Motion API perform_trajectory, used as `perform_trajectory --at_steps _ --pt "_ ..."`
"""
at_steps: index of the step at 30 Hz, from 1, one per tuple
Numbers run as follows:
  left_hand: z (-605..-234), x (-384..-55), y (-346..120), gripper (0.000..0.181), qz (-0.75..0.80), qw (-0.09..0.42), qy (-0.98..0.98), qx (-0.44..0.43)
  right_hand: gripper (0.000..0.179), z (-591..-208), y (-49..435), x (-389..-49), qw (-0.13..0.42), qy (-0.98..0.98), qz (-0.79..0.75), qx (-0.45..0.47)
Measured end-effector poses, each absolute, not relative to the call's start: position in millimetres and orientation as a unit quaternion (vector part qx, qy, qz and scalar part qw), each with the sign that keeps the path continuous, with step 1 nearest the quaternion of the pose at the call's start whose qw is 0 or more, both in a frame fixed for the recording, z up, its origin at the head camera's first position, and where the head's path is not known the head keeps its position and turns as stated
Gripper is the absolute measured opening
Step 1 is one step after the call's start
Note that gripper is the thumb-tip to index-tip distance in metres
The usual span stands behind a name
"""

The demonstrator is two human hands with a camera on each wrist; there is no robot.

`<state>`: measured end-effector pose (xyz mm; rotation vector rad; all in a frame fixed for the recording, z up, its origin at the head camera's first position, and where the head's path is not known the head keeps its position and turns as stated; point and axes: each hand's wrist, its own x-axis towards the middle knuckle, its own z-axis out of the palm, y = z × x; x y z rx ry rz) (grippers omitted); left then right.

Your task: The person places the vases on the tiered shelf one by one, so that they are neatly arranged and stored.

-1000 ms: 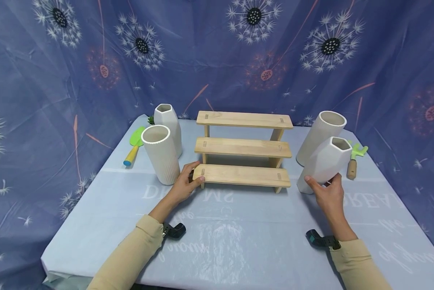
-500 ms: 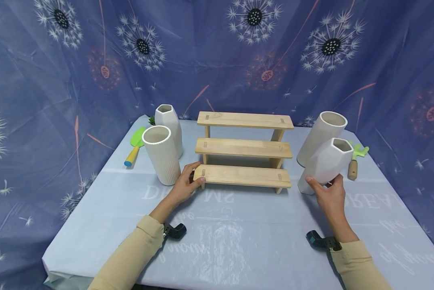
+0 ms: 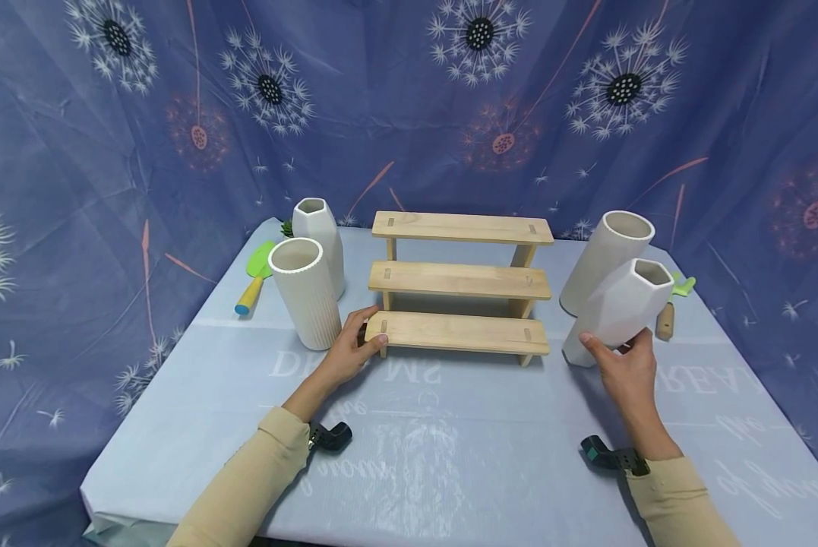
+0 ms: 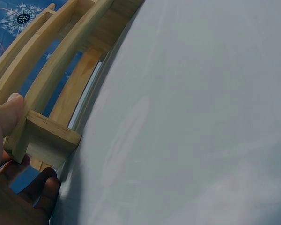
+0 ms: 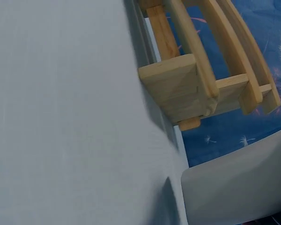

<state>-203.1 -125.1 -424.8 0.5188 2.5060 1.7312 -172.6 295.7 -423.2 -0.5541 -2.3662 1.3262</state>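
A three-tier wooden display stand stands mid-table. My left hand grips the left end of its lowest shelf; the left wrist view shows the thumb on top and fingers below. My right hand holds a white faceted vase low on its side, to the right of the stand. That vase leans to the right, and its pentagonal mouth faces up. Whether its base touches the table cannot be told. Behind it stands a white round vase, partly covered by the faceted one.
Left of the stand are a white ribbed vase and another faceted vase. A green trowel with a yellow handle lies beyond them. A small green rake with a wooden handle lies at the right, partly hidden.
The faceted vase in my right hand has tipped a little further right, and the hand has shifted slightly right with it. My left hand and the stand keep their place.
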Motion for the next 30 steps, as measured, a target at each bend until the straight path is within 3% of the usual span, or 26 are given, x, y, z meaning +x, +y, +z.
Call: perform_trajectory --at_steps 30 --pt "-425 -203 -125 0.059 0.561 0.023 0.811 0.165 0.084 -392 278 -157 0.180 -0.831 0.503 -0.156"
